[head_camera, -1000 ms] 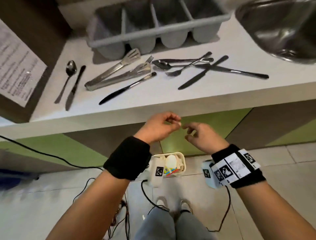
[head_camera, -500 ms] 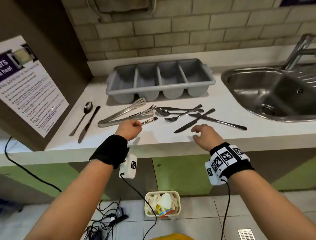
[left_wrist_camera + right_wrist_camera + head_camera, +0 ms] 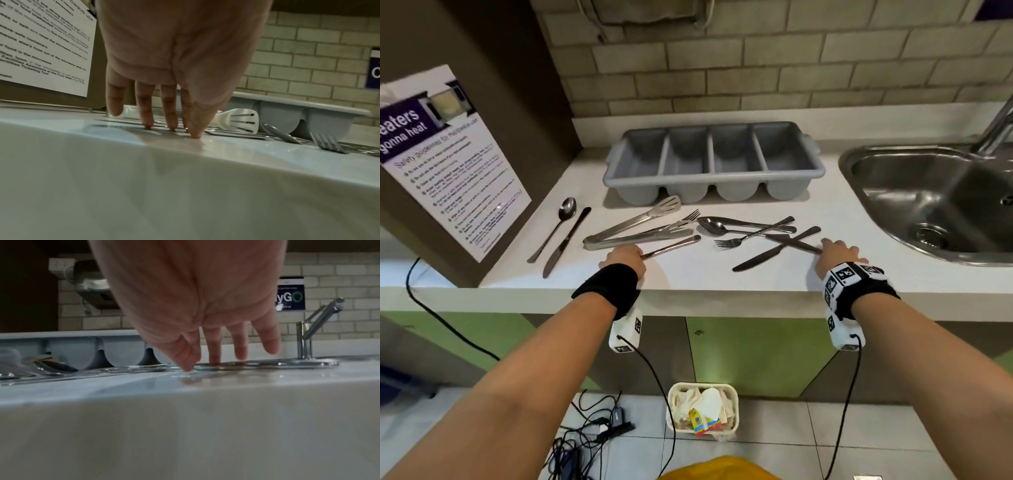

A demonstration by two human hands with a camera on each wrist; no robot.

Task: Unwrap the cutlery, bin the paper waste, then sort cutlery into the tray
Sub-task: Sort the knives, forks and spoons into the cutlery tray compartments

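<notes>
Both hands now down on knives, left hand (image 3: pixel 624 257), right hand (image 3: pixel 837 255)

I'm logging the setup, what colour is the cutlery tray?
Plain grey; the cutlery tray shows best in the head view.

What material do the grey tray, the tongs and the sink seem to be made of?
Grey tray: looks like moulded plastic, matte; even dull grey with rounded compartment fronts and no sharp reflections.
Tongs: apparently steel, brushed to shiny; silver with bright glints along the arms and slotted ends.
Sink: probably stainless steel, satin finish; soft streaked reflections across the basin and a metal drain.
</notes>
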